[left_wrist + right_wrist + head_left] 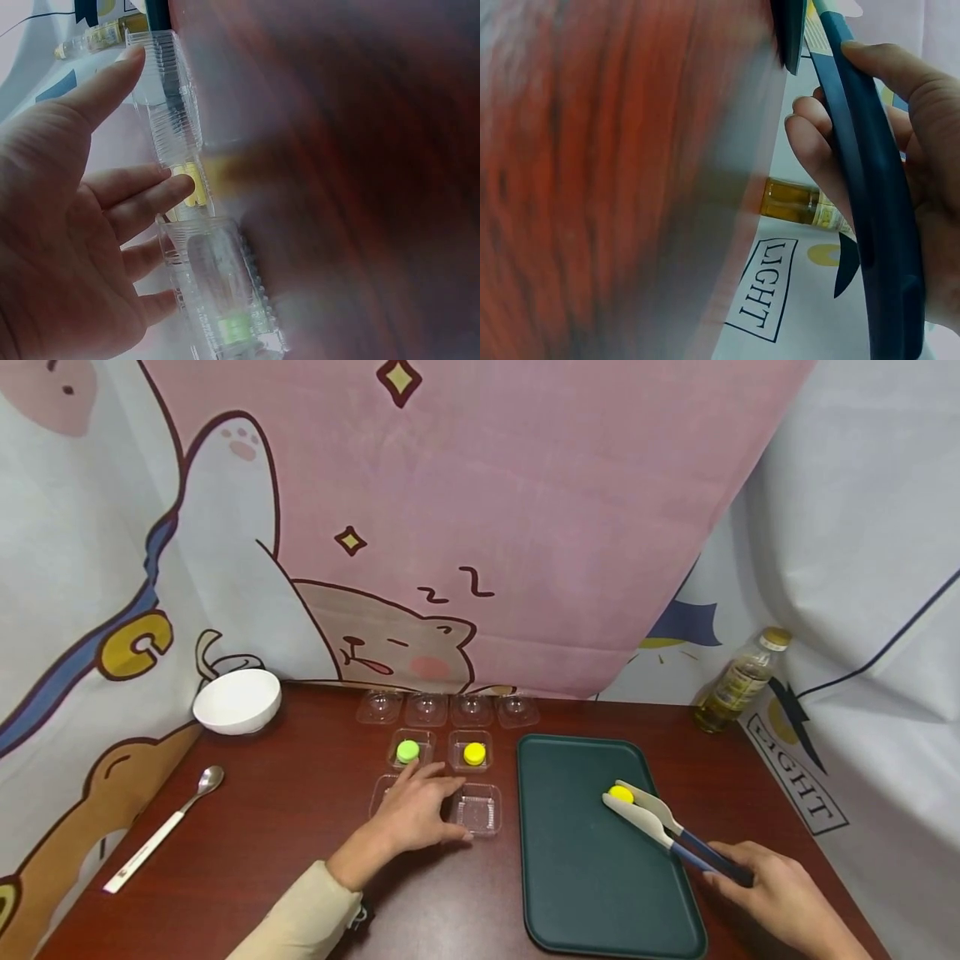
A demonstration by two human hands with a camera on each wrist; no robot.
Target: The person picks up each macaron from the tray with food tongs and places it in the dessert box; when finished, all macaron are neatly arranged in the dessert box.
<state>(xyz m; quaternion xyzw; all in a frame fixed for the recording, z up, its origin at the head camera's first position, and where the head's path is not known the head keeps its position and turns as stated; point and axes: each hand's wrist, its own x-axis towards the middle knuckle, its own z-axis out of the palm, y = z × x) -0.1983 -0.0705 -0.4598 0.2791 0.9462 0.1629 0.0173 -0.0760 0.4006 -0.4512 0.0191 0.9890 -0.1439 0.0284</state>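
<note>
one round, bright yellow piece (621, 794), between blue-handled tongs (651, 827), right hand (783, 887) gripping them, left hand (412, 810) spread

Left sleeve (296, 917) cream-beige, long, cloth softly creased, plain cuff (337, 890) stopping near wrist (352, 860); small dark strap-like piece (363, 916) with pale detail just beside cuff; left hand (412, 810), right hand (780, 887) both bare
</note>
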